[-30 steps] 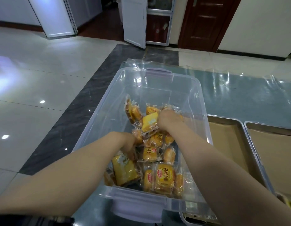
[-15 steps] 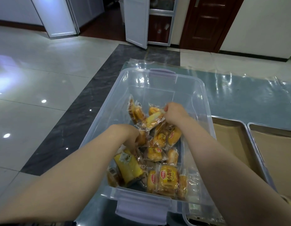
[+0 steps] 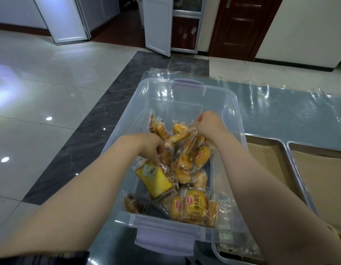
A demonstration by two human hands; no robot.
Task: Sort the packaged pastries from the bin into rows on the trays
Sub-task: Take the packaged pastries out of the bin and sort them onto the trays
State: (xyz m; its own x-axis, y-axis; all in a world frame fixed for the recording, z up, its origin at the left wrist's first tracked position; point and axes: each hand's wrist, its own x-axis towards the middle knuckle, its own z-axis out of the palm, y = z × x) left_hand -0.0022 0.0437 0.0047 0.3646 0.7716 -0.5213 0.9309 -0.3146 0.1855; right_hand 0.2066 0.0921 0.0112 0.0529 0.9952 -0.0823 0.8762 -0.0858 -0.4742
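Observation:
A clear plastic bin with lilac handles holds several yellow and orange packaged pastries. My left hand reaches into the bin's middle and grips the wrapper of a yellow rectangular cake, which tilts below the hand. My right hand is raised at the bin's right side and pinches the wrappers of a cluster of pastries that dangle beneath it. Two metal trays lined with brown paper lie right of the bin.
The bin and trays sit on a table under shiny clear plastic sheeting. Its left edge drops to a tiled floor. A second clear bin's rim shows at the bottom. Doors and a cabinet stand at the back.
My right hand has risen and drawn a bunch of pastries up off the pile. My left hand has lifted the yellow cake slightly.

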